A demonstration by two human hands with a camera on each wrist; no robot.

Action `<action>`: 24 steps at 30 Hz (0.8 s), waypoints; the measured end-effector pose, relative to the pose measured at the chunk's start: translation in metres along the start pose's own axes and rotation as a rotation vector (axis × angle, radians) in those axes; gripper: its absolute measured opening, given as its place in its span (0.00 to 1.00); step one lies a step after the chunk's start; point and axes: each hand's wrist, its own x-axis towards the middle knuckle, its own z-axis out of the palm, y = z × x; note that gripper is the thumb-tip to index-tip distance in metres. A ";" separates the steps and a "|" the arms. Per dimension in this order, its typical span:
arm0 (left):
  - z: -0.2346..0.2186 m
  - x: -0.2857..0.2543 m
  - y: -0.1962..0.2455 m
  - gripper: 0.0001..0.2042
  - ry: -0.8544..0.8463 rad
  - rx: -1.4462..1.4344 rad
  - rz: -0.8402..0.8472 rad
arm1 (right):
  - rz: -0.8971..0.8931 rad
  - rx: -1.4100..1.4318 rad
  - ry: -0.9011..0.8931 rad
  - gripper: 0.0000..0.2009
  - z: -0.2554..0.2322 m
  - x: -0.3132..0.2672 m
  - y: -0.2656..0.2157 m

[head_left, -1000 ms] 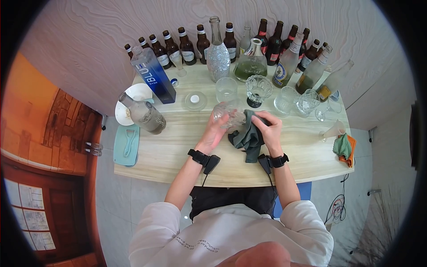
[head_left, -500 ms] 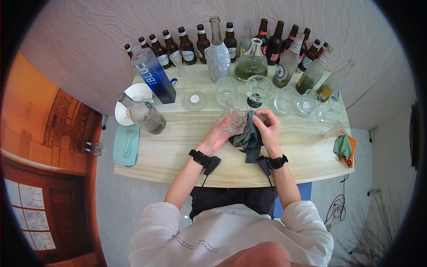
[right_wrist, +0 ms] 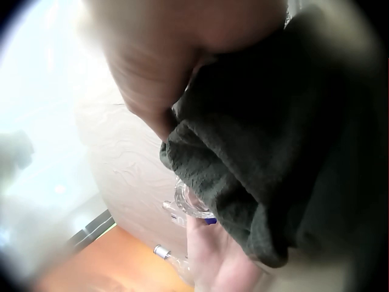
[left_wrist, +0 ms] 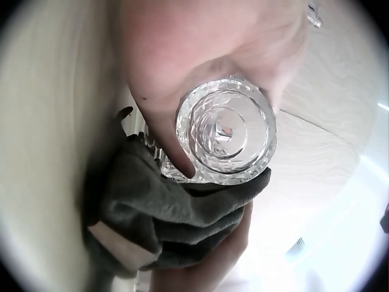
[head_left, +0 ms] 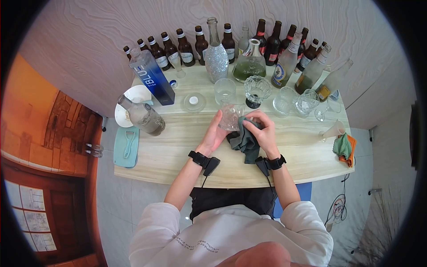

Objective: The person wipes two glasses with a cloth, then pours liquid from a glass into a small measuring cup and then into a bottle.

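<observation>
My left hand (head_left: 214, 134) grips a clear cut-glass tumbler (head_left: 231, 116) above the table, in front of my body. In the left wrist view the thumb and palm wrap round the tumbler (left_wrist: 230, 125), its round end facing the camera. A dark green cloth (head_left: 247, 147) is pinched in my right hand (head_left: 265, 132) and lies against the tumbler's right side, its loose end hanging down. From the right wrist, the bunched cloth (right_wrist: 243, 152) hides most of the glass and the right fingertips.
Beyond the hands stand a tumbler (head_left: 225, 91), a footed glass bowl (head_left: 257, 89) and more glasses (head_left: 283, 102). Brown bottles (head_left: 186, 49) line the back. A blue bottle (head_left: 153, 80) and a grey glass bottle (head_left: 147, 119) stand left; folded cloths (head_left: 343, 149) lie right.
The tumbler has turned in my left hand, from blurred and tipped, through more upright, to its present tilt. My right hand has shifted slightly left with the cloth, over the tumbler's side.
</observation>
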 end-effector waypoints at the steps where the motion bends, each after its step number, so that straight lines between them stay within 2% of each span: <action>1: 0.002 -0.001 0.003 0.37 0.002 -0.020 -0.005 | -0.032 -0.009 -0.041 0.09 0.002 0.002 -0.005; 5: -0.007 0.000 -0.001 0.40 0.006 -0.077 -0.006 | -0.158 -0.015 -0.105 0.08 0.006 0.003 -0.007; 8: -0.016 0.002 -0.008 0.41 -0.049 0.077 0.056 | -0.095 -0.026 -0.075 0.08 0.004 0.002 -0.009; 11: -0.015 0.001 -0.005 0.41 -0.042 0.035 -0.034 | -0.088 -0.087 -0.066 0.08 0.000 0.001 -0.005; 14: -0.012 0.001 -0.003 0.40 -0.063 0.010 -0.073 | 0.093 0.177 0.055 0.08 0.002 0.000 0.004; 18: -0.004 0.000 -0.003 0.39 -0.051 0.034 -0.035 | 0.073 0.286 0.144 0.08 0.006 0.004 0.001; 21: -0.004 -0.001 0.001 0.40 -0.032 0.019 -0.002 | 0.174 0.223 0.039 0.08 0.001 0.003 0.013; 24: -0.014 0.001 -0.001 0.38 -0.020 -0.079 0.011 | 0.079 -0.029 -0.099 0.08 -0.002 0.000 0.014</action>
